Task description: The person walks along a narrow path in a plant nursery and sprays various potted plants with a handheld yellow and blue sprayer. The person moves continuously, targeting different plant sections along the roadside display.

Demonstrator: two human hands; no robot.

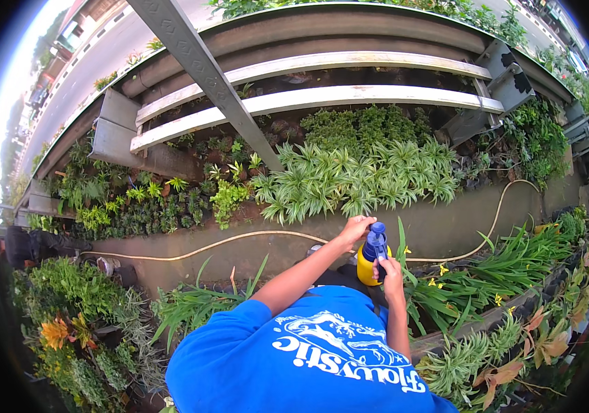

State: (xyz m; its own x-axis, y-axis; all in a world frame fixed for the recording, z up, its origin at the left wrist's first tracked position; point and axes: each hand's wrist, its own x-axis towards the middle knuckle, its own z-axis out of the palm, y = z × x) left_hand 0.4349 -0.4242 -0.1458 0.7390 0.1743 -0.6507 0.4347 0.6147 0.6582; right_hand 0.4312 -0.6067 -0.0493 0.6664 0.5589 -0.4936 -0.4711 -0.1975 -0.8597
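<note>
A yellow pump sprayer bottle point(366, 266) with a blue top point(375, 242) is held upright in front of my body. My right hand point(388, 269) grips the blue handle of the sprayer. Beside the sprayer's top, my left hand point(357, 228) has its fingers bent together near the nozzle side; whether they pinch the nozzle is too small to tell. Just beyond the hands grows a bed of green-and-white striped spider plants point(356, 178).
A beige hose point(253, 234) winds along the concrete path point(170, 268). White rails point(325, 96) and a slanting metal post point(211, 77) stand over the far bed. Long-leaved plants with yellow flowers point(459, 294) grow at the right. Dark-clothed legs point(46, 245) show at far left.
</note>
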